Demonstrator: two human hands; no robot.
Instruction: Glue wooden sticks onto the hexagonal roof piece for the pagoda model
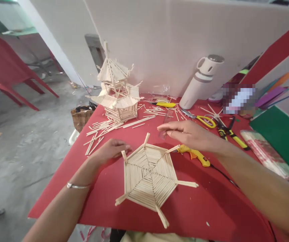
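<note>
A flat hexagonal panel of wooden sticks (149, 174) lies on the red table (204, 208) in front of me. My left hand (111, 150) rests at its upper left corner, fingers curled against a protruding stick. My right hand (189, 133) hovers above the panel's far edge, fingers stretched out and pinching a clear plastic ruler (166, 122). A yellow glue gun (196, 155) lies just under my right wrist.
A stick pagoda model (116, 94) stands at the table's far left with loose sticks (104, 129) before it. Yellow-handled scissors (204, 120), pliers (231, 133), a yellow cutter (164, 104), a white flask (201, 82), green board (280, 141). Red chair (5, 67) on the floor left.
</note>
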